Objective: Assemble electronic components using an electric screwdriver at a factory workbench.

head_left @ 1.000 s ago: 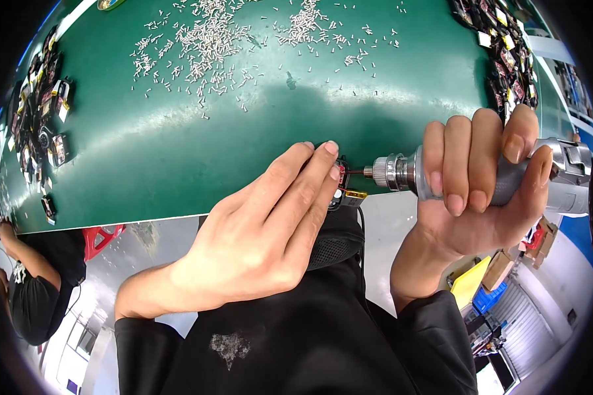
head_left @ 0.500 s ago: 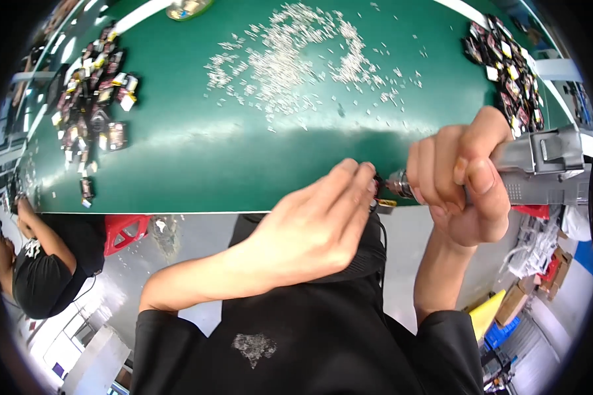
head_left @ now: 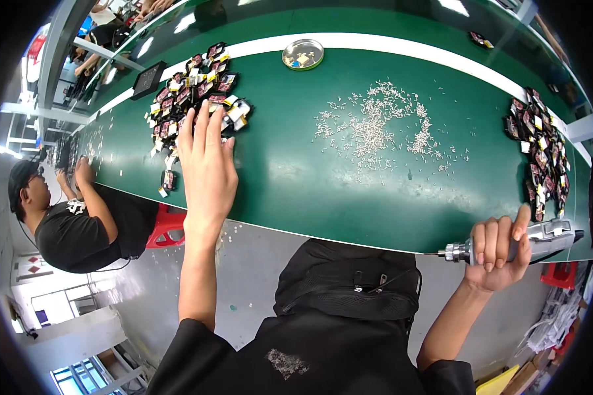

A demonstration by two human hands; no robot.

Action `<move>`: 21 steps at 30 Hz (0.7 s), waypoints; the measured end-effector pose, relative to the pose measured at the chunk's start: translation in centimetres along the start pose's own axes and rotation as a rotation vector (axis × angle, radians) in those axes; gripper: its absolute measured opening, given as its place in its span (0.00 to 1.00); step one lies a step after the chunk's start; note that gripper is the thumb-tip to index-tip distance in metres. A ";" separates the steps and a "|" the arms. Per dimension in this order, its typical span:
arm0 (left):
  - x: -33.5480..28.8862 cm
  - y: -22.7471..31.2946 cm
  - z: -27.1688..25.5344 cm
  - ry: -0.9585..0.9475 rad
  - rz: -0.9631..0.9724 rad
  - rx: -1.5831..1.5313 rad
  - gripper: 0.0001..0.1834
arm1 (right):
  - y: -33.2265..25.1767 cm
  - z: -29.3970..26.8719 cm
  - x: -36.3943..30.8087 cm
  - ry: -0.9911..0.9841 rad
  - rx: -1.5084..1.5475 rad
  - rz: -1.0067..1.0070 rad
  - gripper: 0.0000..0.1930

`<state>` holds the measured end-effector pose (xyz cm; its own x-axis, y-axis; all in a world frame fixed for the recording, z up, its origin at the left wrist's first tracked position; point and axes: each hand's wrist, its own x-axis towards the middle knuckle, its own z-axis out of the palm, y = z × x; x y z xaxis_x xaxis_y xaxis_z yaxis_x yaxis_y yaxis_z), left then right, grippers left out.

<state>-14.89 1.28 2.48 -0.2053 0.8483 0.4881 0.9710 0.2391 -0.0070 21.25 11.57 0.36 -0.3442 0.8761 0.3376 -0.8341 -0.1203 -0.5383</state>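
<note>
Head view; reference: the loose screw pile. My left hand is left of the screw pile, fingers parted and extended over the near side of the heap of black units. The units lie ahead of and under my fingertips – whether I touch one, I cannot tell. The heap's long axis runs away from me; single units lie jumbled. My left hand is much the nearer one.

My right hand, nearer me than the screw pile and right of it, wraps the grey electric screwdriver – long axis crosswise, bit leftward, by the table's front edge. Bare tabletop separates my left hand from the screw pile.
</note>
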 end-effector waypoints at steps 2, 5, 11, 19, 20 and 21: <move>0.4 0.5 0.0 0.041 0.047 0.004 0.23 | 1.0 0.2 -0.4 0.052 0.022 0.049 0.07; 0.8 3.8 0.8 -0.031 0.113 -0.321 0.16 | 2.1 0.3 -0.8 0.129 0.071 0.083 0.07; 1.3 6.1 2.9 -0.062 0.238 -0.337 0.12 | 2.5 -0.1 -1.7 0.165 0.097 0.087 0.06; 2.4 5.7 3.4 -0.086 0.369 -0.226 0.09 | 2.0 -0.2 -2.1 0.218 0.161 0.084 0.06; 2.4 6.0 3.5 -0.074 0.328 -0.256 0.08 | 2.0 -0.1 -2.2 0.218 0.159 0.084 0.06; 2.0 6.1 3.5 -0.077 0.332 -0.266 0.08 | 2.0 -0.1 -2.2 0.225 0.151 0.081 0.06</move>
<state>-9.83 6.10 0.41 0.1244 0.8938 0.4310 0.9817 -0.1740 0.0775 20.39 9.47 -1.46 -0.3218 0.9405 0.1088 -0.8684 -0.2474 -0.4296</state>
